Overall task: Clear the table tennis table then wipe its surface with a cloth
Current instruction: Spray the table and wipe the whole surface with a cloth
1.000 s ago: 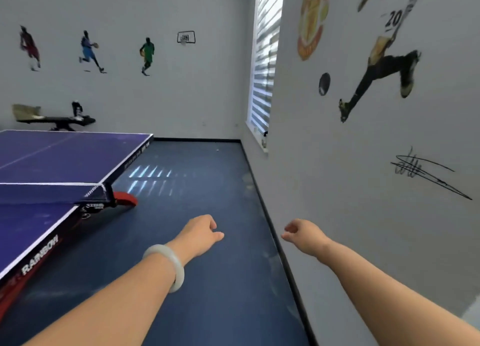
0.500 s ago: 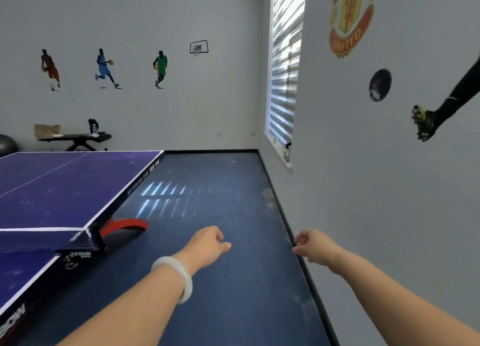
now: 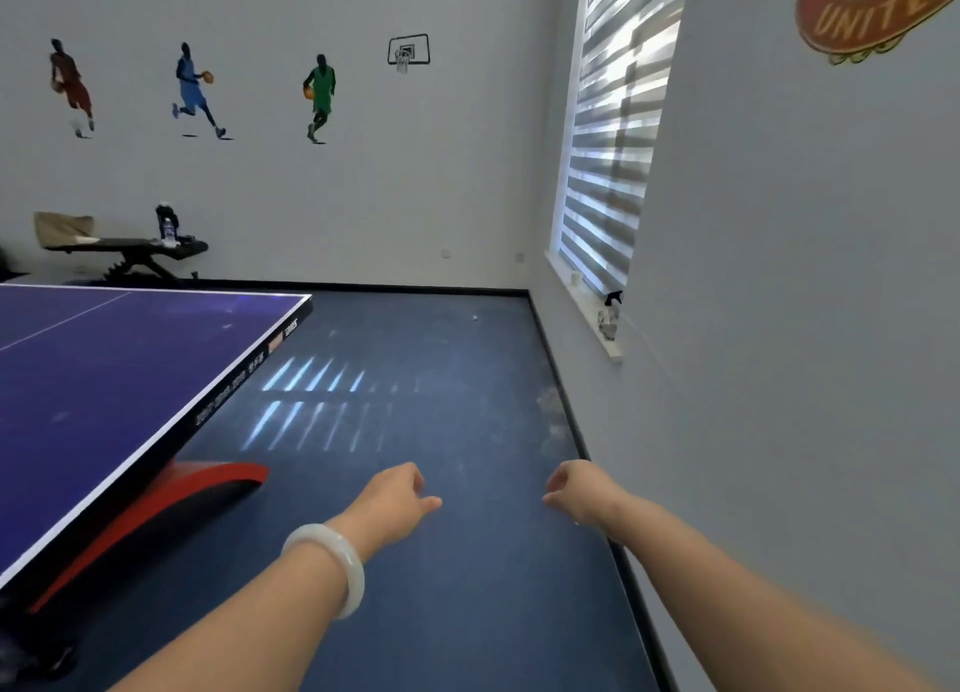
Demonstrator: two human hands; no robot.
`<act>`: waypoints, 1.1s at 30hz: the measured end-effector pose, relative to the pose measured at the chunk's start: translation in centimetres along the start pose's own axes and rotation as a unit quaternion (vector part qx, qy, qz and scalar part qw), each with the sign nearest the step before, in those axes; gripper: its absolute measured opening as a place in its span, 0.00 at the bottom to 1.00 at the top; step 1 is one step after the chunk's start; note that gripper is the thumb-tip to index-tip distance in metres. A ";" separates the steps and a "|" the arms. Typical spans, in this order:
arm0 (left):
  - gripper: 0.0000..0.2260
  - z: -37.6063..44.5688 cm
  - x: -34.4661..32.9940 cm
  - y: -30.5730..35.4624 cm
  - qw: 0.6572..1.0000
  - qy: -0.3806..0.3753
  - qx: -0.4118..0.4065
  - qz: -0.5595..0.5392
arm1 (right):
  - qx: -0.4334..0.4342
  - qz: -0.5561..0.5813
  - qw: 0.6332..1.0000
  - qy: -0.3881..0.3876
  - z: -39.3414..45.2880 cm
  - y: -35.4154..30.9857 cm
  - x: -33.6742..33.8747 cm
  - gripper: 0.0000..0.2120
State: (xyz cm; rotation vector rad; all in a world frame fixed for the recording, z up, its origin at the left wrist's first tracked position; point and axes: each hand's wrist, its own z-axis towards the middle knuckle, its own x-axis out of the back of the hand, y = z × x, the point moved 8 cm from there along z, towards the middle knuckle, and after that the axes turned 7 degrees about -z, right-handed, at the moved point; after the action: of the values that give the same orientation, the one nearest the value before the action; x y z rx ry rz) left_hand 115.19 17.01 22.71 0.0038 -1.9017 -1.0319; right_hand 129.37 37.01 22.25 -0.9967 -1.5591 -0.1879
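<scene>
Blue table tennis desk (image 3: 104, 379) with white edge lines, far left; left hand (image 3: 389, 499) and right hand (image 3: 582, 491) over the dark blue floor (image 3: 441, 379), each grip loosely curled, empty; no cloth visible, so wiping risks stalling.
</scene>
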 end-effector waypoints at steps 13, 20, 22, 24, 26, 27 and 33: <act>0.14 36.5 4.0 6.8 0.995 -0.071 -0.065 0.029 | -0.130 0.100 0.984 0.065 29.3 2.6 10.2 0.14; 0.15 55.3 2.5 13.7 0.992 -0.080 -0.091 0.016 | -0.138 0.150 0.974 0.098 47.5 7.4 17.2 0.14; 0.14 60.4 2.8 15.1 0.993 -0.080 -0.084 0.012 | -0.140 0.157 0.973 0.092 52.9 7.9 19.1 0.14; 0.13 65.2 3.1 16.4 0.994 -0.073 -0.085 0.013 | -0.142 0.158 0.973 0.086 57.9 8.2 20.8 0.13; 0.12 69.8 3.2 17.3 0.994 -0.070 -0.085 0.006 | -0.144 0.162 0.973 0.086 62.8 8.5 22.5 0.13; 0.11 72.0 3.1 17.6 0.994 -0.073 -0.083 0.006 | -0.145 0.159 0.973 0.084 65.0 8.6 23.1 0.12; 0.10 85.6 1.2 19.1 0.991 -0.107 -0.084 0.022 | -0.181 0.158 0.968 0.073 76.9 10.4 24.4 0.12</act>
State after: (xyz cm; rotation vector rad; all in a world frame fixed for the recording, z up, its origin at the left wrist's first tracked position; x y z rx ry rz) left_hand 59.54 84.64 18.60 -0.2526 -1.9897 -1.1987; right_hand 82.01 103.08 18.44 -1.4700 -1.2342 -0.3220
